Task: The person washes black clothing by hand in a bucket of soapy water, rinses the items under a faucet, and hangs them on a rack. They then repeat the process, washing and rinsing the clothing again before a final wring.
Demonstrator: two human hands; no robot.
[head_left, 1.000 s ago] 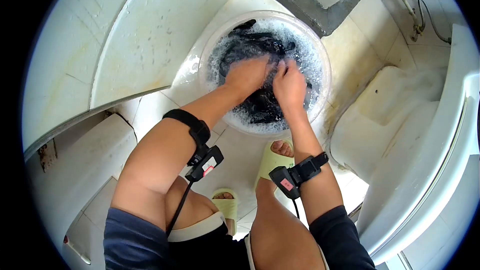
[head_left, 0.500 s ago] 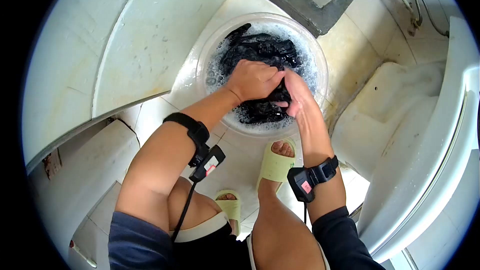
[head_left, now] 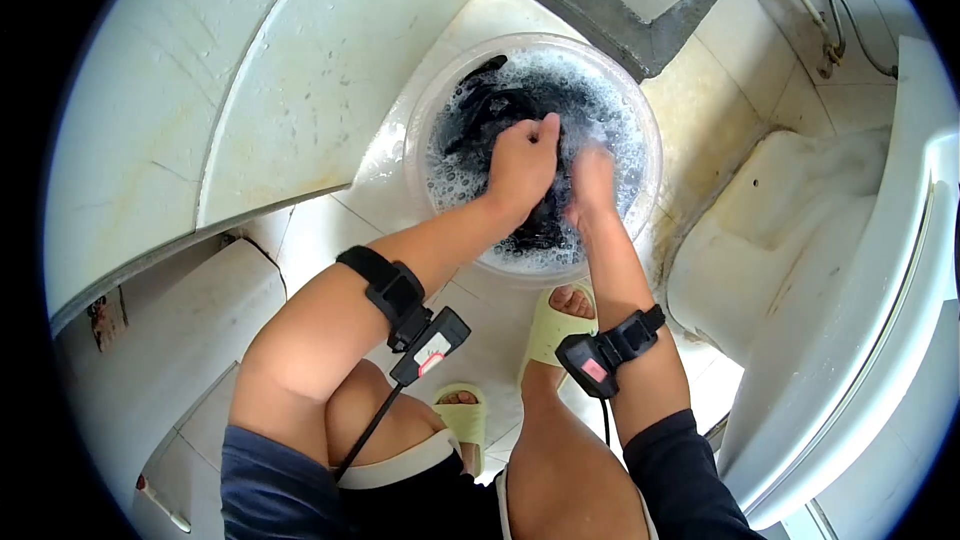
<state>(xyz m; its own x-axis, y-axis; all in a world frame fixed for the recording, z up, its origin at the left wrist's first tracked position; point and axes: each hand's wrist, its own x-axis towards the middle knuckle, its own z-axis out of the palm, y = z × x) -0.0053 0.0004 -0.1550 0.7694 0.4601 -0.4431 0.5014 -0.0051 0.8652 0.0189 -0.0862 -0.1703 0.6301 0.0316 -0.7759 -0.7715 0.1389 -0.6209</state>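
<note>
We are pushing our left hand (head_left: 522,165) farther out over the basin (head_left: 652,145) than half a second ago, its fist pressing the dark garment (head_left: 492,105) into the suds, while our right hand (head_left: 592,185) is coming apart from it, now blurred.

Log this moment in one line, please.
left hand: gripping dark cloth | right hand: in suds, blurred | basin: soapy water
</note>
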